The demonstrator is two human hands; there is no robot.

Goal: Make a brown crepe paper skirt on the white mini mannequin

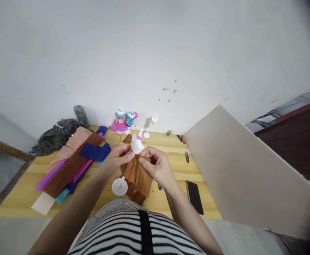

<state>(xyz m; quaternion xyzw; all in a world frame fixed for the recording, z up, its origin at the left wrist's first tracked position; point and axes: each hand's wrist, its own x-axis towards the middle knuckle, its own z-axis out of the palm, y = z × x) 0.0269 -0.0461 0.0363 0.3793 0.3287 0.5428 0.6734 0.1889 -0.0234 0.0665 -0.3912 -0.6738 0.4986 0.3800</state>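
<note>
Above the table's front part, my left hand (pixel 120 156) is closed, thumb and fingers pinching the side of a small white dress form (pixel 137 144) with a bit of purple at its neck. My right hand (pixel 155 163) is closed as well, pinching gathered brown crepe paper (pixel 137 173) against the form's lower edge. The paper hangs down in pleats below both hands. A round white stand base (pixel 119 187) with a short peg lies left of the paper.
Folded crepe paper strips (pixel 70 166) are piled at left beside a striped cloth (pixel 56 136) and a bottle (pixel 81 115). Dressed miniature forms (pixel 119 122) and a bare stand (pixel 147 134) line the wall. Thread snips (pixel 187 157), a phone (pixel 194 197) and an upright board (pixel 245 170) are at right.
</note>
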